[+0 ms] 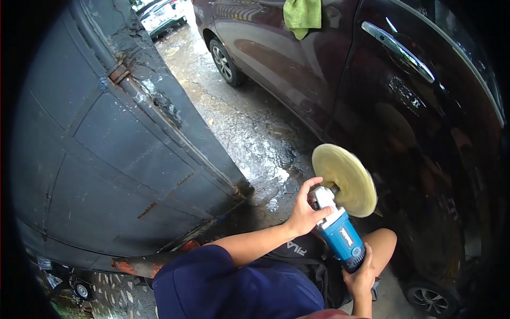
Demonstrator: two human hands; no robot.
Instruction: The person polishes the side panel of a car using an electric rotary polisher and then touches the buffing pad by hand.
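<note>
A blue and silver polisher (pixel 342 236) is held in both hands beside a dark, glossy car door (pixel 425 175). My left hand (pixel 308 210) wraps around its silver head, just behind the pad. My right hand (pixel 361 271) grips the rear of the blue body. The round, pale yellow pad (pixel 345 178) is tilted toward the door, and its face looks slightly smeared. A faint reflection of the pad shows in the paint, apart from the pad itself. White residue (pixel 406 93) marks the door below the chrome handle (pixel 398 50).
A green cloth (pixel 303 18) hangs on the car's side at the top. To the left stands a large dark metal gate (pixel 122 159) with a post. Wet, white-spotted concrete (pixel 255 138) runs between gate and car. Another vehicle (pixel 164 16) is at the far end.
</note>
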